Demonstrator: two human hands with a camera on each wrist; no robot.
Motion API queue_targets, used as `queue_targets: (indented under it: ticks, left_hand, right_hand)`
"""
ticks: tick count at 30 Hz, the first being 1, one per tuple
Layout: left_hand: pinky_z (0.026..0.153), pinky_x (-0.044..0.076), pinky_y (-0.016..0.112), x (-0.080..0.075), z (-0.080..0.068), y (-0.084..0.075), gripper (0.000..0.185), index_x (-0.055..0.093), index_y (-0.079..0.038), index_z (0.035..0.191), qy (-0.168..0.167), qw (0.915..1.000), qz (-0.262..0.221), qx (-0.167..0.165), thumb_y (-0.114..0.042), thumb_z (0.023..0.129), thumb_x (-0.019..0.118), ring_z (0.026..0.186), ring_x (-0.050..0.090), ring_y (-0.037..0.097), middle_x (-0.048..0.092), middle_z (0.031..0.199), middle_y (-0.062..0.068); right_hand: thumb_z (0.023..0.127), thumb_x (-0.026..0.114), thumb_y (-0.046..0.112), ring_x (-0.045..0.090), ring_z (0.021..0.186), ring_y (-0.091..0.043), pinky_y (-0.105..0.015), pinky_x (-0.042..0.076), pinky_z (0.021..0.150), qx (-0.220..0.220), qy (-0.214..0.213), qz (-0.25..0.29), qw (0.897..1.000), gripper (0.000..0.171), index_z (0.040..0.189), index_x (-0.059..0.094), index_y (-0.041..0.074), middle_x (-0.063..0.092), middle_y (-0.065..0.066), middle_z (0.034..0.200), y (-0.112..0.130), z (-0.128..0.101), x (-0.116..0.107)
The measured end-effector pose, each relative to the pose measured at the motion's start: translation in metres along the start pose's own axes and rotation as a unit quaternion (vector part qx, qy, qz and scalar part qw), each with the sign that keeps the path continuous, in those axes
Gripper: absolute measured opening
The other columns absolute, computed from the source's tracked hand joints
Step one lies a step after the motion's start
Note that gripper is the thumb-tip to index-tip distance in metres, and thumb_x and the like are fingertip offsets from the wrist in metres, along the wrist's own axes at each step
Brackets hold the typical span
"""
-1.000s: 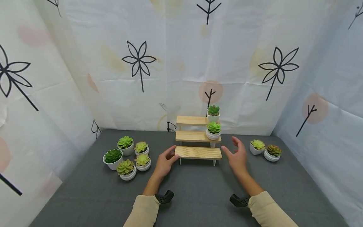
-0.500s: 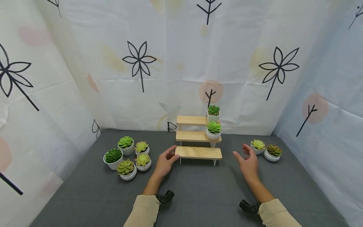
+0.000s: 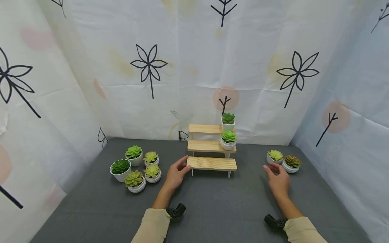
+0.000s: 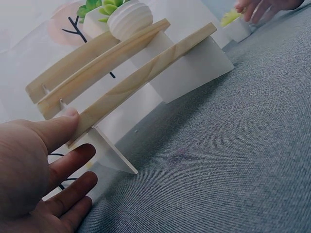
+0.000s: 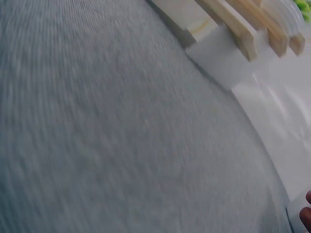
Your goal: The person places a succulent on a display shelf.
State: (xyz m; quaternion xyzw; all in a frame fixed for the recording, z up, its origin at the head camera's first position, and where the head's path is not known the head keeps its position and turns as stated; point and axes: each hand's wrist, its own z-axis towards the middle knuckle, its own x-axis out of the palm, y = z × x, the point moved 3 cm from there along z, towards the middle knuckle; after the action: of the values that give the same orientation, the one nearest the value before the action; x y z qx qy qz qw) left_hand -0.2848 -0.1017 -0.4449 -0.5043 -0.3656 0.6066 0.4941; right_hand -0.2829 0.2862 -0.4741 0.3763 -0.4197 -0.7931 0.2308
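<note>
A three-step wooden display stand (image 3: 211,163) has two potted succulents on its right side: one in a square white pot (image 3: 228,126) on the top step, another in a ribbed white pot (image 3: 228,145) on the middle step. My left hand (image 3: 175,175) holds the left end of the lowest board, thumb (image 4: 60,128) against it and the lower fingers loose below. To the right, my right hand (image 3: 279,180) reaches with nothing in its grasp, fingers loosely bent close to a yellow-green succulent (image 3: 275,155). Beside that plant sits a reddish-green succulent (image 3: 292,162) in a ribbed pot.
On the left stands a group of several potted succulents, including a dark green one (image 3: 120,167) and a yellow-green one (image 3: 134,179). A grey cloth (image 3: 212,209) covers the table. Patterned white fabric (image 3: 194,67) hangs behind and at both sides.
My right hand has moved from beside the stand rightward to the yellow-green succulent. My left hand stays at the stand's left end, and the plants have not moved.
</note>
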Motion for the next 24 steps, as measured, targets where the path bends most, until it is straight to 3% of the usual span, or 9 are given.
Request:
queue_targets:
  ticks: [2, 9, 16, 24]
  left_hand:
    - [0.079, 0.047, 0.039, 0.000, 0.001, 0.002, 0.046, 0.053, 0.001, 0.137, 0.002, 1.0000, -0.002, 0.003, -0.007, 0.094, 0.064, 0.101, 0.060, 0.032, 0.065, 0.110, 0.022]
    - [0.082, 0.047, 0.038, 0.005, 0.018, 0.047, 0.051, 0.052, -0.008, 0.141, -0.002, 0.9999, -0.014, -0.009, -0.017, 0.093, 0.068, 0.104, 0.060, 0.026, 0.067, 0.113, 0.014]
    - [0.084, 0.048, 0.040, 0.005, 0.018, 0.047, 0.052, 0.053, -0.009, 0.141, -0.002, 0.9998, -0.018, -0.012, -0.018, 0.093, 0.069, 0.104, 0.060, 0.026, 0.067, 0.113, 0.012]
    - [0.085, 0.047, 0.041, 0.005, 0.018, 0.047, 0.052, 0.052, -0.012, 0.142, 0.000, 0.9996, -0.017, -0.021, -0.019, 0.093, 0.068, 0.105, 0.060, 0.025, 0.067, 0.113, 0.011]
  right_hand:
    - [0.093, 0.068, 0.028, 0.054, 0.088, -0.008, -0.024, 0.039, 0.071, 0.011, -0.007, -0.014, 1.000, 0.038, 0.118, 0.064, -0.001, 0.067, -0.020, 0.107, -0.004, 0.001, -0.003]
    - [0.093, 0.068, 0.027, 0.057, 0.089, -0.022, -0.030, 0.039, 0.072, 0.041, -0.040, -0.037, 0.998, 0.038, 0.116, 0.064, -0.002, 0.067, -0.023, 0.107, -0.014, 0.007, -0.014]
    - [0.094, 0.066, 0.027, 0.059, 0.091, -0.032, -0.035, 0.039, 0.072, 0.062, -0.061, -0.055, 0.995, 0.038, 0.113, 0.063, -0.005, 0.066, -0.026, 0.105, -0.020, 0.011, -0.024]
    - [0.093, 0.066, 0.027, 0.053, 0.107, -0.041, -0.052, 0.033, 0.090, 0.110, -0.089, -0.055, 0.988, 0.045, 0.123, 0.056, -0.005, 0.060, -0.028, 0.116, -0.029, 0.015, -0.033]
